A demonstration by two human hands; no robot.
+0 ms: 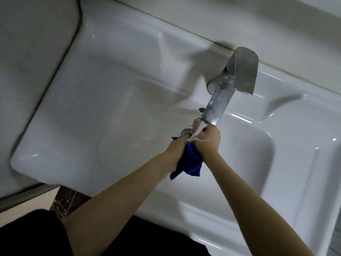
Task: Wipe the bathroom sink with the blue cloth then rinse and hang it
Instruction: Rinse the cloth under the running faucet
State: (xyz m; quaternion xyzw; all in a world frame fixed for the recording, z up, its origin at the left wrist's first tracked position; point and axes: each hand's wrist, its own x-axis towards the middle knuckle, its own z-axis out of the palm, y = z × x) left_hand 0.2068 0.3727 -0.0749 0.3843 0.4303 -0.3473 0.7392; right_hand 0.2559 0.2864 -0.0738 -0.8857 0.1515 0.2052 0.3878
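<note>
1. Both hands are gripping the cloth just below the tap spout, over the sink basin.
2. The left hand is closing around the cloth's left side; its fingers are curling out of sight behind the fabric.
3. The right hand is clenching the cloth's right side in a tight fist, knuckles nearest the spout.
4. Water is running from the spout onto the right hand, showing only as a thin pale streak that is hard to follow.
5. The cloth is bunching between the two hands, most of it hidden by them; a dark blue tail is hanging down toward the forearms, away from the tap.
6. The drain, just left of the spout tip, is peeking out behind the left fingers, mostly covered.
7. Motion blur is smearing the sink's left rim, far from the tap.
8. The sink's right side is running out of view.
9. Dark clothing is filling the bottom edge, well below the tap, cut off by the border.
</note>
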